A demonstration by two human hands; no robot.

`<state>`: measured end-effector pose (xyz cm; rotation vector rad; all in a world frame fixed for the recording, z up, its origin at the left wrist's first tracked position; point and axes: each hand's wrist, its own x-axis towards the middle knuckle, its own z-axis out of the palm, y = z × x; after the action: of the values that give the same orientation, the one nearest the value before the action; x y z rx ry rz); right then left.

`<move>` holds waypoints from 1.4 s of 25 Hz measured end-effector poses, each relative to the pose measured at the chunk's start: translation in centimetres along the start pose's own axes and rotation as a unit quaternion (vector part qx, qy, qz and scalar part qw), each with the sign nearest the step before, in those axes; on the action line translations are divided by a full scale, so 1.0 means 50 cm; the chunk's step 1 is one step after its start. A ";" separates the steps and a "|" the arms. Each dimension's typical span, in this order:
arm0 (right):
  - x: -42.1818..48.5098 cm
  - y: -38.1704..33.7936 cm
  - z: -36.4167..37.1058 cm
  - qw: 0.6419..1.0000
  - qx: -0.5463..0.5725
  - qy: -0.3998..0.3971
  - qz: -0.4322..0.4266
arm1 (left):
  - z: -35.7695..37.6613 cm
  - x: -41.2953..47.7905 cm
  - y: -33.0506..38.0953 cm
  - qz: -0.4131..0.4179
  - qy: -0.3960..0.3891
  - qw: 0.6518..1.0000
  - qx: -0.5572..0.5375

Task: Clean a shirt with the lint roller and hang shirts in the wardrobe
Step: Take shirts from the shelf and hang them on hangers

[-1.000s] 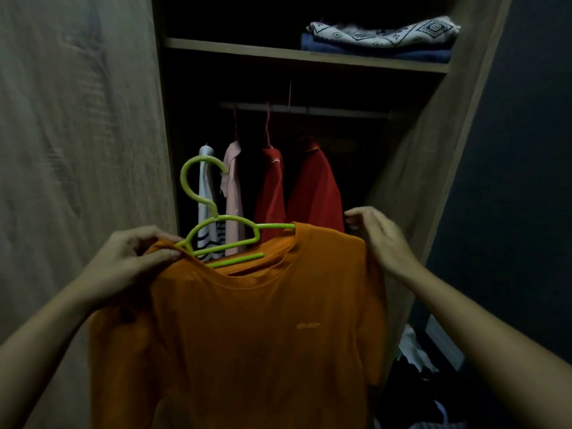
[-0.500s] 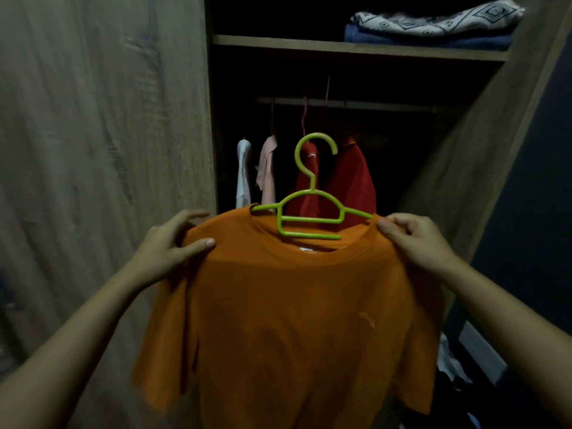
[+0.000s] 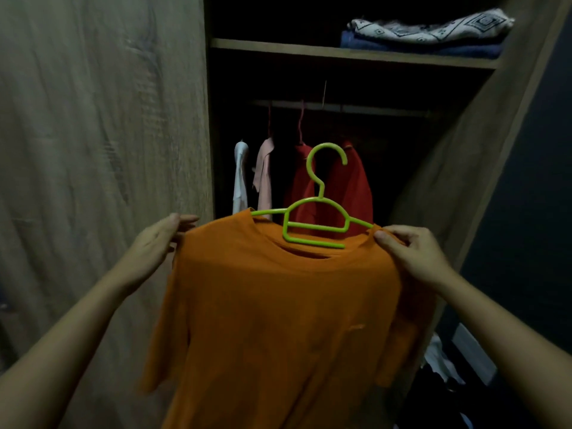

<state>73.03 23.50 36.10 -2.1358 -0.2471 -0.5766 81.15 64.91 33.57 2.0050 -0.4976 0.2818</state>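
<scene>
An orange T-shirt point(image 3: 278, 320) hangs on a lime-green plastic hanger point(image 3: 315, 218) in front of the open wardrobe. The hanger's hook stands upright, its opening to the right, below the rail point(image 3: 340, 108). My left hand point(image 3: 158, 243) holds the shirt's left shoulder with its fingers behind the cloth. My right hand point(image 3: 411, 252) pinches the right shoulder, thumb on top. No lint roller is in view.
Several garments hang on the rail: a white one point(image 3: 240, 178), a pink one point(image 3: 263, 178) and red ones point(image 3: 346, 193). Folded cloths point(image 3: 427, 32) lie on the upper shelf point(image 3: 340, 54). A wooden door panel point(image 3: 102, 150) stands left. Clothes are heaped at bottom right point(image 3: 442, 366).
The shirt was turned to face me squarely and the hanger hook swung upright, with its opening now to the right. Both hands stayed on the shoulders, and the view came closer to the wardrobe.
</scene>
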 end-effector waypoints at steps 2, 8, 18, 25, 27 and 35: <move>0.000 -0.001 0.001 1.000 -0.005 -0.013 0.006 | -0.001 0.001 0.044 0.046 -0.076 0.995 0.044; 0.013 0.007 -0.005 0.985 -0.162 0.055 0.022 | 0.085 -0.016 0.137 0.072 -0.152 0.986 0.007; 0.045 -0.024 0.024 0.943 0.165 0.007 0.290 | 0.400 0.025 0.248 0.069 0.011 0.986 0.153; 0.104 0.031 -0.063 0.912 0.236 0.061 0.329 | 0.531 0.089 0.321 0.069 -0.006 0.986 0.150; 0.128 0.051 -0.081 0.904 0.242 0.084 0.343 | 0.542 0.110 0.332 0.079 -0.068 0.982 0.157; 0.253 0.141 -0.140 0.946 0.026 0.127 0.297 | 0.563 0.380 0.306 0.155 0.006 0.983 0.098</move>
<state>84.54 13.29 40.74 -1.9227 0.5050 -0.4676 90.60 29.49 40.22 2.1099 -0.8018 0.5529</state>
